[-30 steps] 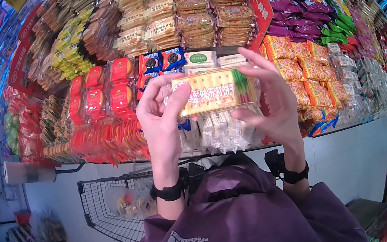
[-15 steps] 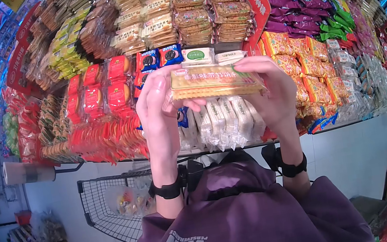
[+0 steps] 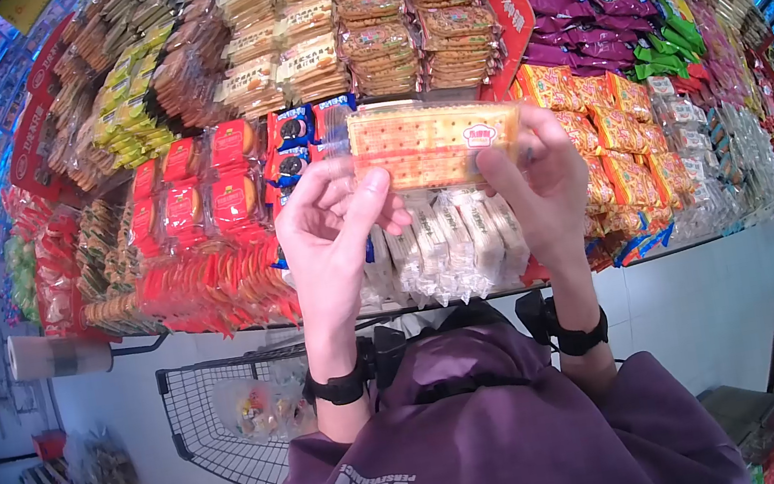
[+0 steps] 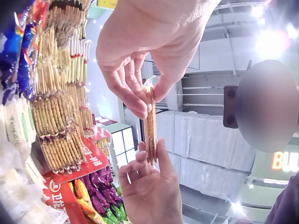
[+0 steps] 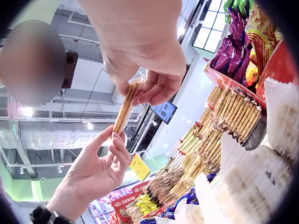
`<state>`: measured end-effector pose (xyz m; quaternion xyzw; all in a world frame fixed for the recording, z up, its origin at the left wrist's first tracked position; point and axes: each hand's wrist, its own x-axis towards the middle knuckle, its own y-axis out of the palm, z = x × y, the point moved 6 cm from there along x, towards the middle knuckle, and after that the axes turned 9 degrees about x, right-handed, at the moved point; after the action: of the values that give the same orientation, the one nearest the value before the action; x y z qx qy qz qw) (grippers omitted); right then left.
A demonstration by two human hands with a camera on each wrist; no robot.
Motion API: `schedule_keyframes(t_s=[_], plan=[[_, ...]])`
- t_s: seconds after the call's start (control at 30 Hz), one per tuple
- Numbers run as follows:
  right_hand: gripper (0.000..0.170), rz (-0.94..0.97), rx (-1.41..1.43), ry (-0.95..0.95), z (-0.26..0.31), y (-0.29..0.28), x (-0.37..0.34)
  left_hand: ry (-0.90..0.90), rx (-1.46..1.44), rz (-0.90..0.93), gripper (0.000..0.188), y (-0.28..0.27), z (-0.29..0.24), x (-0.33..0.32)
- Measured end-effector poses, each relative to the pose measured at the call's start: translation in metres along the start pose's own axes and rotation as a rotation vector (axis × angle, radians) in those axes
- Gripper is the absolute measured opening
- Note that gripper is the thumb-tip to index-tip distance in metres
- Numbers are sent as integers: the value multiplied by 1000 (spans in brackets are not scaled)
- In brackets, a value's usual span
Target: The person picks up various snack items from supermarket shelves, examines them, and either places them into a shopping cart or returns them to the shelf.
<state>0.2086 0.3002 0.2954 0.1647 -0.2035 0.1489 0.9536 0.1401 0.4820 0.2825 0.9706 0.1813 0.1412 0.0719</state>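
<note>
A flat clear-wrapped pack of crackers is held up in front of the snack display, its broad side facing the head camera. The left hand pinches its left end, thumb on the near face. At the right end, the right hand grips it with the thumb across the corner. The left wrist view shows the pack edge-on between the left hand above and the right hand below. Seen from the right wrist, the thin pack spans both hands.
Behind the hands, the display carries red round packs, white packets, orange bags and purple bags. Below its front edge at left stands a wire cart holding bagged items. A plastic roll sits at far left.
The pack has turned over: the lettered face and then its edge showed before, and a different broad face shows now. Both hands have shifted their hold on its ends.
</note>
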Motion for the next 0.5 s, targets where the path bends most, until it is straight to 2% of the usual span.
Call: schedule_keyframes(t_s=[0.13,0.33,0.4,0.5], plan=[[43,5,58,100,-6,-2,0,-4,11,2,17,0,-1,1],[42,34,53,139,-10,0,3,11,13,-16,17,-5,-2,0],[40,35,-63,-16,-11,-3,3,7,28,19,20,-11,-3,-1],[36,126,-201,-221,1,1,10,-11,80,-78,30,-15,-2,0]])
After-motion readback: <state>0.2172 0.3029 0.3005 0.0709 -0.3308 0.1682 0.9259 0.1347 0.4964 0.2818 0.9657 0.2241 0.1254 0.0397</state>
